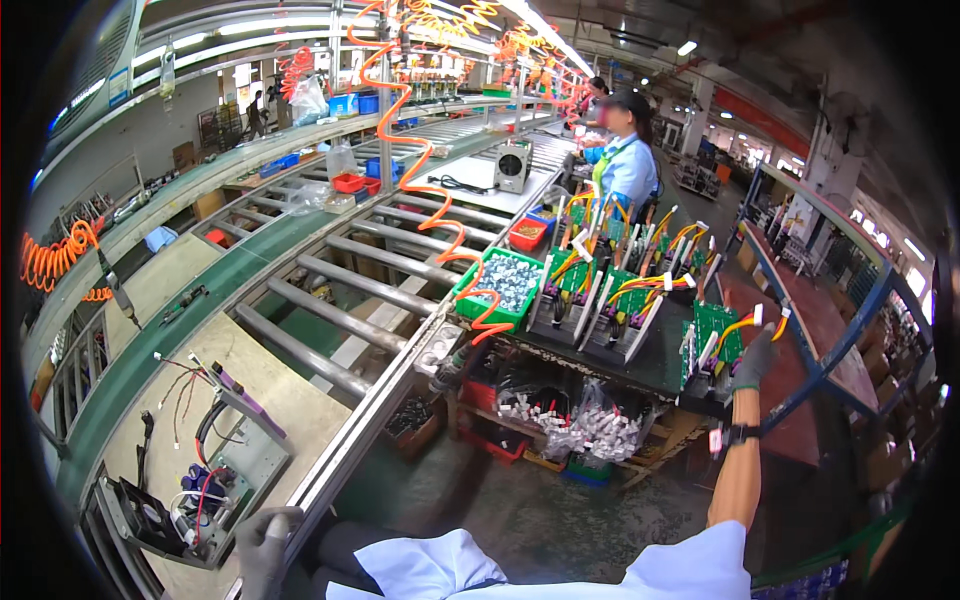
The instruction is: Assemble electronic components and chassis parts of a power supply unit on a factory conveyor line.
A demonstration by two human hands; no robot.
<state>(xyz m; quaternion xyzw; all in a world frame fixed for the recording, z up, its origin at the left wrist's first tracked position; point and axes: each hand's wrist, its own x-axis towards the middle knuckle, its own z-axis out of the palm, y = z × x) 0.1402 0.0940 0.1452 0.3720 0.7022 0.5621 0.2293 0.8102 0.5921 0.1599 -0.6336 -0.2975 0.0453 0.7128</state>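
Observation:
My right hand (757,362), in a grey glove, reaches to the right end of a dark bench (655,367). Its fingers are closed at the edge of a green circuit board (712,322) with yellow and orange wires ending in white plugs. More upright boards (630,292) with metal plates stand beside it. My left hand (263,545), also gloved, is curled at the metal rail of the near workbench; its palm side is hidden. Close to it, an opened metal unit (240,465) with a black fan (145,515) and loose wires lies on a beige board (215,350).
A green bin (507,283) of small metal parts sits at the rollers (345,310). An orange coiled hose (430,150) hangs before me. Bagged white connectors (600,425) lie below the bench. A blue-framed rack (830,370) stands right; a co-worker (628,165) stands beyond the boards.

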